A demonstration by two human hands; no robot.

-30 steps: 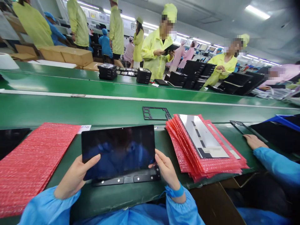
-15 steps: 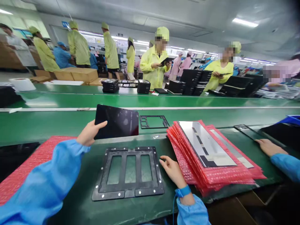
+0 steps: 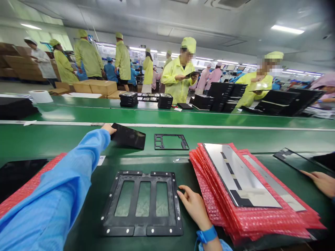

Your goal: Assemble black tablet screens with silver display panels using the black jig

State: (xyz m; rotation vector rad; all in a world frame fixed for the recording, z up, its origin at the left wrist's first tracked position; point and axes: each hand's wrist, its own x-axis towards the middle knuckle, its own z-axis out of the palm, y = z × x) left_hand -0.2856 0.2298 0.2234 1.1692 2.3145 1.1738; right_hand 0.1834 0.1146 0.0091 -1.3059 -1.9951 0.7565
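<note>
My left hand (image 3: 109,129) reaches out over the green belt, closed on one corner of a dark tablet screen (image 3: 128,136). The screen is tilted, its lower edge at or just above the belt; whether it touches I cannot tell. My right hand (image 3: 195,205), a blue wrist strap on its wrist, is beside the right edge of a black fixture frame (image 3: 138,228) with three windows and white dots. Its fingers are loosely curved and apart, holding nothing. Beyond the fixture lies a thin black frame (image 3: 159,142) with cutouts, on the belt.
Red bubble-wrap sleeves (image 3: 217,205) are stacked at right, a silver-backed display panel (image 3: 239,177) on top. Another person's hand (image 3: 321,182) holds a thin black frame (image 3: 293,158) at far right. More bubble wrap (image 3: 49,170) lies left. Across the belt, people stand behind black stacks (image 3: 164,101).
My left hand has carried the screen forward and lowered it toward the belt, tilting it. My right hand stays beside the fixture. The other person's hand and frame appear further right.
</note>
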